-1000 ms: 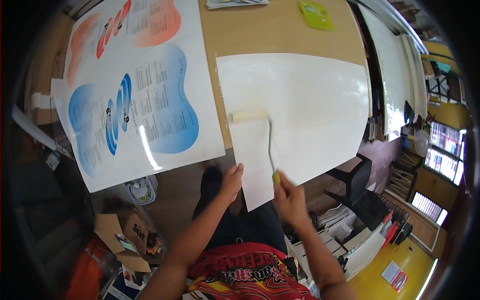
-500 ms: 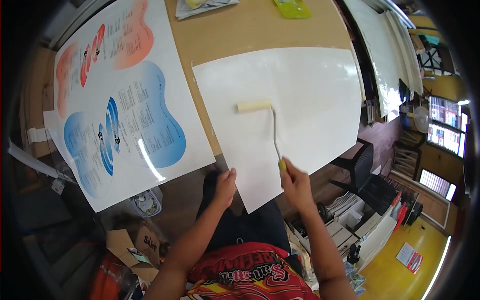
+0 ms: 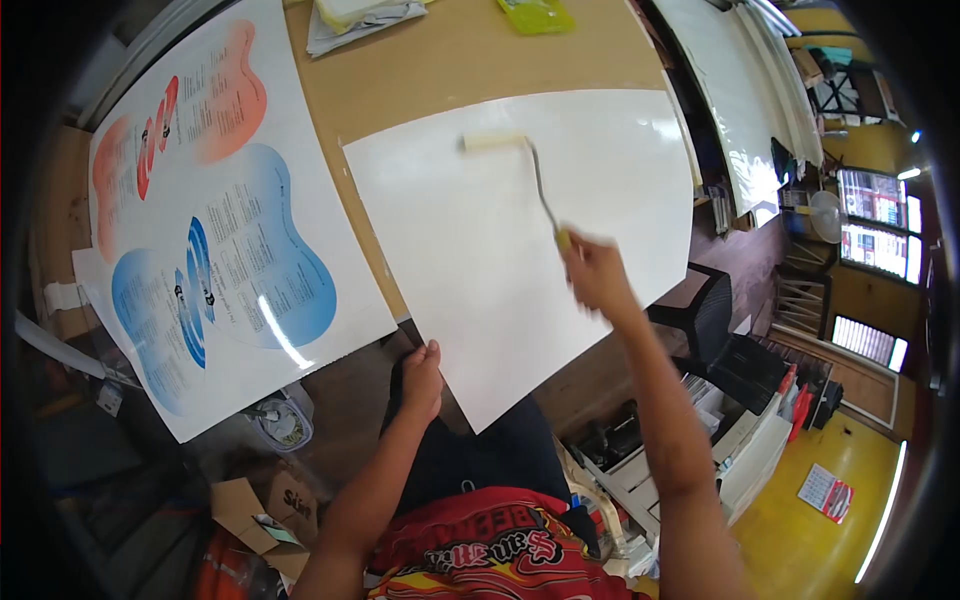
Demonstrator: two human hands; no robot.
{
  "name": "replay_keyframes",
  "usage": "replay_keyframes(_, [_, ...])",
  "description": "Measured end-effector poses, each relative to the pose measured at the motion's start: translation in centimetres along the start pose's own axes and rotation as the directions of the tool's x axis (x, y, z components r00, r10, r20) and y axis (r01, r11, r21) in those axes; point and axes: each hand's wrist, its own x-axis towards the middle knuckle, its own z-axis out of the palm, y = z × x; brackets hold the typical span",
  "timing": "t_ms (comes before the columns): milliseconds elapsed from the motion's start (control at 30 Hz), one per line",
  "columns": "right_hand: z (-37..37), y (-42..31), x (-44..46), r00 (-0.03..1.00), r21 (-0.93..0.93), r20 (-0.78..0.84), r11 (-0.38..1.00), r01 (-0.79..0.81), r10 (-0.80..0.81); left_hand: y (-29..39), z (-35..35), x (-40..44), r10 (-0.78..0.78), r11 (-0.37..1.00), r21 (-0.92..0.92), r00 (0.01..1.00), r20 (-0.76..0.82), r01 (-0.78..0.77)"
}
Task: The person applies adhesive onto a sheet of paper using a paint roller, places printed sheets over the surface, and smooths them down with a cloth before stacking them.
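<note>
A large white sheet (image 3: 560, 240) lies on the tan tabletop (image 3: 440, 60), its near corner reaching past the table's front edge. My right hand (image 3: 597, 272) is closed round the yellow-green handle of a paint roller (image 3: 494, 143). The cream roller head rests over the upper left part of the sheet, slightly blurred. At the sheet's lower left edge is my left hand (image 3: 421, 378), thumb up and fingers curled; whether it grips the edge is hard to see. Left of the sheet lies a glossy printed poster (image 3: 230, 240) with red and blue shapes.
A folded stack (image 3: 365, 22) and a green packet (image 3: 537, 15) lie at the far side. A black chair (image 3: 715, 330) stands to the right. Below the poster are a plastic tub (image 3: 283, 420) and an open cardboard box (image 3: 265, 515).
The roller in my right hand has moved away from me, up the sheet. The view has shifted, so the table and poster appear further left. My left hand stays near the sheet's edge.
</note>
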Motion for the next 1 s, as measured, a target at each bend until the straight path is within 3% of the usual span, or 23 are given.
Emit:
replay_keyframes(100, [-2.3,-4.1,2.1,0.998,0.081,0.064,0.997,-0.019,0.014,-1.2,-1.0,0.7,0.049,0.998,-0.043,0.999,0.022,-0.048])
replay_keyframes(167, [-2.6,0.6,-0.7,0.997,-0.030,0.076,1.000,-0.005,0.007,-1.5,-0.6,1.3,0.078,0.995,-0.058,0.997,0.003,-0.078])
replay_keyframes(233, [-1.8,7.1,-4.5,0.980,-0.096,-0.043,0.977,0.190,-0.195,-1.4,0.0,1.0,0.071,0.993,-0.093,0.997,-0.032,-0.074])
replay_keyframes(400, [-4.5,-1.0,2.2,0.999,0.026,0.048,0.999,-0.026,0.024,-1.9,0.1,0.9,0.132,0.989,-0.051,0.989,-0.065,-0.136])
replay_keyframes(467, [-4.0,-3.7,5.4,1.000,0.097,0.020,0.995,0.011,-0.013,-1.9,0.0,1.0,0.157,0.986,-0.054,0.986,-0.049,-0.160])
replay_keyframes(567, [-4.8,-0.2,2.9,0.995,-0.010,0.069,0.997,0.073,-0.072,-2.0,0.5,1.4,0.168,0.980,-0.086,0.979,-0.115,-0.178])
replay_keyframes(633, [-5.7,6.6,-1.0,0.950,-0.119,0.052,0.943,0.312,-0.307,-2.4,0.4,1.9,0.176,0.979,-0.081,0.975,-0.139,-0.188])
replay_keyframes(733, [-4.9,10.1,-2.4,0.852,-0.060,-0.178,0.870,0.490,-0.493,-2.8,-0.2,2.1,0.196,0.977,-0.052,0.967,-0.161,-0.207])
replay_keyframes(767, [-5.4,9.4,-0.3,0.933,-0.105,-0.069,0.933,0.345,-0.353,-3.1,-0.4,1.8,0.200,0.978,-0.031,0.967,-0.157,-0.207])
replay_keyframes(867, [-5.8,3.7,7.9,0.867,-0.073,-0.098,0.873,0.483,-0.488,-2.5,1.1,1.1,0.200,0.971,-0.087,0.954,-0.225,-0.224])
replay_keyframes(1000, [-9.3,9.5,3.3,0.883,-0.143,-0.016,0.875,0.463,-0.470,-2.0,1.7,0.7,0.152,0.980,-0.079,0.943,-0.297,-0.182])
